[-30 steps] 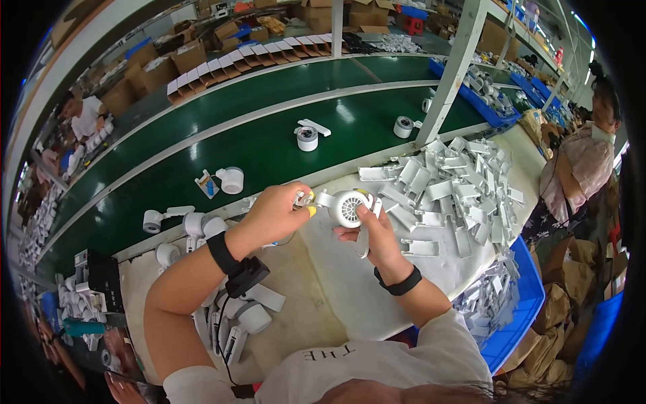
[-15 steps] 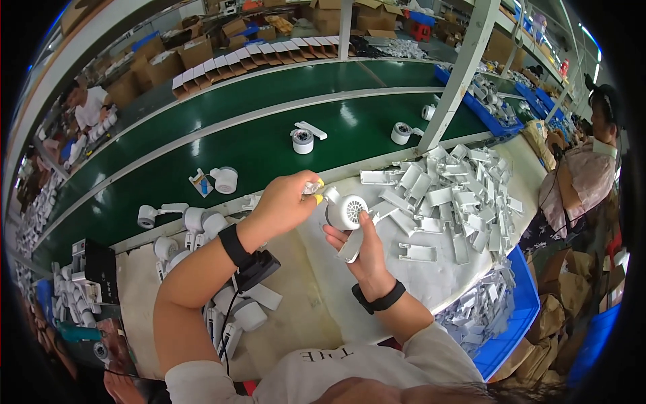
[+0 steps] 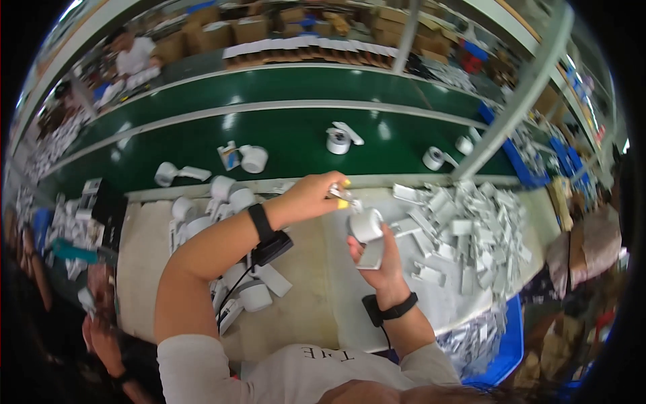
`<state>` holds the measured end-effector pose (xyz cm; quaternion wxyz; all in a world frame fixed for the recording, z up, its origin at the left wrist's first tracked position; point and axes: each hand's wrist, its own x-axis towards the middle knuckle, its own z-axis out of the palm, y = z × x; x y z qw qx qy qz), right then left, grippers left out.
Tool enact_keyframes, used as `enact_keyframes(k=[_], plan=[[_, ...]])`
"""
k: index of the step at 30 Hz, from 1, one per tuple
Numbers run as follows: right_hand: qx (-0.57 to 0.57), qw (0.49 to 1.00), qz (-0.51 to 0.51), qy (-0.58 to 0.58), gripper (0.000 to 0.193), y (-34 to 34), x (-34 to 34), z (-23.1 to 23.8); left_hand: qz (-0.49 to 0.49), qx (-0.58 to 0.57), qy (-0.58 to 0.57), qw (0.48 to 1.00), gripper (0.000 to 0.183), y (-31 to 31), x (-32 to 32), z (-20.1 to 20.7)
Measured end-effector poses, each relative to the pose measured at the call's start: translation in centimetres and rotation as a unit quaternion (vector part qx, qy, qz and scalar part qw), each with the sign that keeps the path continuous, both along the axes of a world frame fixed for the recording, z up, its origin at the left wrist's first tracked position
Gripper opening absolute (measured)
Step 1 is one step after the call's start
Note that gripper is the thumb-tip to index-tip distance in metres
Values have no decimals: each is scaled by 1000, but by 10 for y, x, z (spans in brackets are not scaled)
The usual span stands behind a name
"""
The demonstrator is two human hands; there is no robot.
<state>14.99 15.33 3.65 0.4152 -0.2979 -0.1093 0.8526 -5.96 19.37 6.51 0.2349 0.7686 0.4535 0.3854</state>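
Note:
My right hand (image 3: 387,266) is closed around a white handheld fan (image 3: 365,225) with a round head and a flat handle part below it. The fan is tilted, and its grille is out of sight. Just left of and above the fan head, my left hand (image 3: 311,195) pinches a small whitish part (image 3: 340,194) too blurred to name. Yellow covers the tips of its thumb and finger. Beneath my left forearm lie several white fan units (image 3: 254,295), partly hidden by the arm and a black device (image 3: 272,250) at the wrist.
Loose white plastic shells (image 3: 464,229) are heaped right of my hands, above a blue bin (image 3: 515,330) of small parts. Beyond the table runs a green conveyor (image 3: 296,145) carrying several fan units. A slanted post (image 3: 518,101) stands at right. Another person's hand (image 3: 101,343) shows lower left.
The view has swung, so the scene sits further right. The fan has turned in my right hand, hiding its grille. My left hand still pinches the small part near it.

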Motion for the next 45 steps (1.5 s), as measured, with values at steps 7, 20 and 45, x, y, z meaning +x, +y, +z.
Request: enact_keyframes(k=[7,20,45], plan=[[27,996,-31,83,40,4,36,1,54,-120,25,991,22,5,-108,28],[137,974,-182,-13,50,-7,150,6,269,-191,489,808,36,-45,-311,-29],[159,906,-348,183,48,-4,209,6,171,-85,134,972,20,91,-265,-77]])
